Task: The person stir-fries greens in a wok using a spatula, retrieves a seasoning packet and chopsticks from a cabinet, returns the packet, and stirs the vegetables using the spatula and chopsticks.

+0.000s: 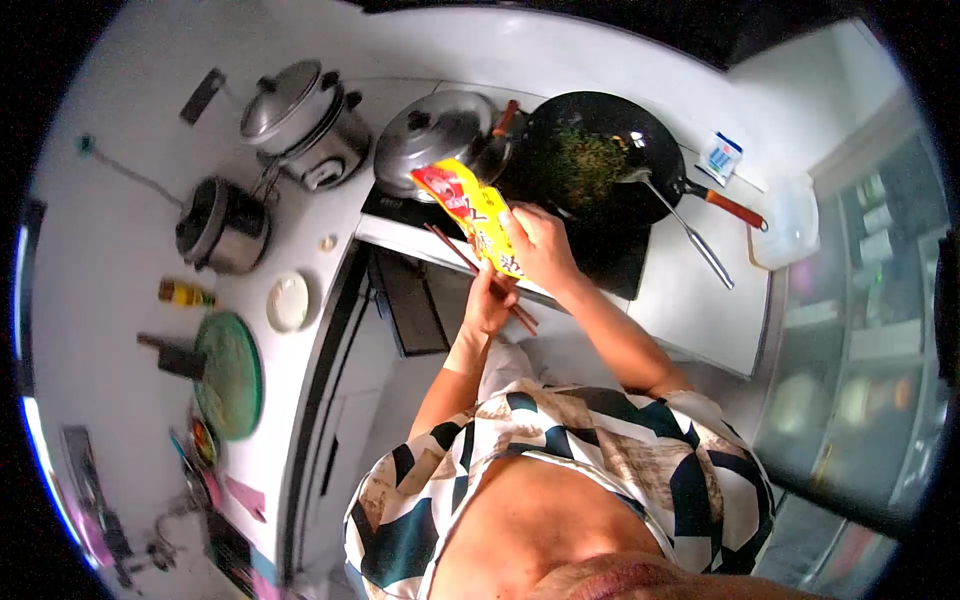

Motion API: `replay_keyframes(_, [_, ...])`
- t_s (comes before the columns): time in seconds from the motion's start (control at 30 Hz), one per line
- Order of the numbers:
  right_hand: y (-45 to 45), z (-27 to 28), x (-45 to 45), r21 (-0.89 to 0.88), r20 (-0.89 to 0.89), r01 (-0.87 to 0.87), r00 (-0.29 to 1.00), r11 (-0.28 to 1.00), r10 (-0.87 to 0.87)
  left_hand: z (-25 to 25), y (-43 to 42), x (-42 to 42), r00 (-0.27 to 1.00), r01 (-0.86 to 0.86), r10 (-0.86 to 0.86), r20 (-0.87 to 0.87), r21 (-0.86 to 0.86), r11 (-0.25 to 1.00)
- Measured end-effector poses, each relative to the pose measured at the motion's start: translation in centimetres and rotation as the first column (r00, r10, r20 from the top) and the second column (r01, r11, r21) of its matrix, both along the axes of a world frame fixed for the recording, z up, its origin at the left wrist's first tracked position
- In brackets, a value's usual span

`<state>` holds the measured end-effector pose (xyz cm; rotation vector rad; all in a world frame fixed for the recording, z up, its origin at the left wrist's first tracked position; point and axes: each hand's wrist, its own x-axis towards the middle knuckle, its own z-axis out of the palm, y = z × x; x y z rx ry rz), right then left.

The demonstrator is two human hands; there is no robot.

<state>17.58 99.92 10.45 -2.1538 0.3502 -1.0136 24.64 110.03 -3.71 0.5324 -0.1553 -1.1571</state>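
Observation:
A yellow and red seasoning packet (467,209) is held up in front of the stove, its red end pointing toward the lidded pot. My right hand (543,248) is closed on the packet's right side. Just below, my left hand (488,303) is closed round a pair of brown chopsticks (452,249), and its fingertips reach the packet's lower end. Beyond my hands, a black wok (655,130) contains dark green chopped food (580,160). A metal spatula (700,245) leans over the wok's right rim.
Left of the wok stands a lidded pot (430,130). Two cookers (325,155) (225,230), a small bowl (288,303), a green cutting board (230,375) and a cleaver (178,358) line the left counter. At right are a blue-white packet (719,158) and a plastic container (790,225).

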Motion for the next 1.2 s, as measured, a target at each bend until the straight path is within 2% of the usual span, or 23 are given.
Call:
replay_keyframes(0.03, [0.9, -0.7, 0.2, -0.010, 0.055, -0.034, 0.998, 0.999, 0.034, -1.1, 1.0, -0.1, 0.998, -0.026, 0.021, 0.054, 0.095, 0.995])
replay_keyframes(0.13, [2.7, -3.9, 0.1, 0.033, -0.114, -0.075, 0.990, 0.997, 0.078, -3.4, 5.9, -0.9, 0.978, -0.066, -0.002, 0.210, 0.316, 0.946])
replay_keyframes(0.17, [3.8, -4.6, -0.2, -0.005, -0.050, -0.089, 0.995, 0.996, 0.088, -3.9, 7.8, -1.5, 0.973, -0.104, 0.017, 0.231, 0.371, 0.923])
replay_keyframes(0.2, [4.6, -5.6, -0.5, -0.002, -0.123, -0.083, 0.989, 0.997, 0.082, -4.5, 9.7, -2.0, 0.967, -0.139, 0.030, 0.254, 0.420, 0.897])
replay_keyframes(0.3, [7.0, -9.8, -2.7, -0.003, -0.351, -0.077, 0.933, 0.997, 0.071, -8.7, 15.6, -3.5, 0.976, -0.220, 0.179, 0.127, 0.553, 0.804])
replay_keyframes(0.33, [4.8, -13.0, -3.1, 0.043, -0.445, -0.035, 0.894, 0.998, 0.051, -11.6, 14.4, -3.5, 0.975, -0.216, 0.208, 0.083, 0.595, 0.774])
replay_keyframes(0.43, [7.7, -17.2, -5.1, 0.102, -0.667, 0.041, 0.744, 0.994, 0.038, -14.2, 19.7, -5.1, 0.950, -0.267, 0.309, 0.051, 0.647, 0.714])
replay_keyframes(0.5, [8.2, -22.0, -6.3, 0.126, -0.781, 0.102, 0.624, 0.987, 0.035, -14.8, 22.8, -5.9, 0.936, -0.293, 0.349, 0.051, 0.664, 0.688])
replay_keyframes(0.57, [5.7, -33.1, -8.1, 0.252, -0.794, 0.209, 0.603, 0.945, 0.078, -17.0, 24.3, -5.6, 0.935, -0.296, 0.348, 0.066, 0.684, 0.667])
replay_keyframes(0.63, [6.1, -36.4, -8.2, 0.392, -0.821, 0.347, 0.551, 0.852, 0.153, -18.1, 27.6, -6.0, 0.923, -0.289, 0.383, 0.042, 0.732, 0.617])
replay_keyframes(0.73, [7.8, -36.9, -5.5, 0.043, -0.929, 0.149, 0.369, 0.988, -0.015, -22.3, 32.0, -7.7, 0.898, -0.273, 0.439, 0.004, 0.788, 0.552])
replay_keyframes(0.77, [7.6, -38.3, -4.9, 0.043, -0.915, 0.095, 0.403, 0.995, 0.001, -23.4, 33.1, -8.6, 0.888, -0.254, 0.461, -0.006, 0.828, 0.500])
replay_keyframes(0.8, [6.5, -39.9, -4.0, -0.013, -0.925, 0.072, 0.378, 0.997, -0.039, -24.8, 33.5, -9.5, 0.873, -0.264, 0.488, -0.009, 0.832, 0.488])
replay_keyframes(0.87, [4.8, -43.4, -2.0, -0.113, -0.937, 0.014, 0.332, 0.994, -0.111, -26.8, 34.8, -11.3, 0.854, -0.163, 0.509, -0.107, 0.874, 0.457])
replay_keyframes(0.93, [5.6, -42.1, 2.8, 0.122, -0.932, 0.293, 0.362, 0.948, 0.008, -29.3, 35.0, -13.3, 0.838, -0.124, 0.526, -0.145, 0.889, 0.441])
replay_keyframes(1.0, [5.2, -41.9, 6.2, 0.231, -0.895, 0.432, 0.446, 0.872, 0.016, -31.9, 34.5, -16.1, 0.844, -0.082, 0.508, -0.172, 0.895, 0.438])
replay_keyframes(1.03, [4.5, -42.6, 7.2, 0.337, -0.829, 0.477, 0.559, 0.812, 0.016, -33.3, 34.1, -17.6, 0.843, -0.133, 0.518, -0.146, 0.877, 0.462])
replay_keyframes(1.07, [3.3, -43.4, 8.5, 0.447, -0.746, 0.497, 0.666, 0.744, 0.003, -33.6, 33.3, -18.0, 0.850, -0.100, 0.500, -0.163, 0.883, 0.458])
replay_keyframes(1.13, [1.2, -44.1, 10.7, 0.498, -0.647, 0.498, 0.759, 0.710, -0.079, -35.7, 31.3, -19.7, 0.840, -0.188, 0.531, -0.112, 0.858, 0.478])
replay_keyframes(1.2, [-2.2, -45.2, 12.7, 0.552, -0.593, 0.555, 0.786, 0.622, -0.174, -36.0, 29.8, -19.3, 0.855, -0.088, 0.481, -0.193, 0.860, 0.503])
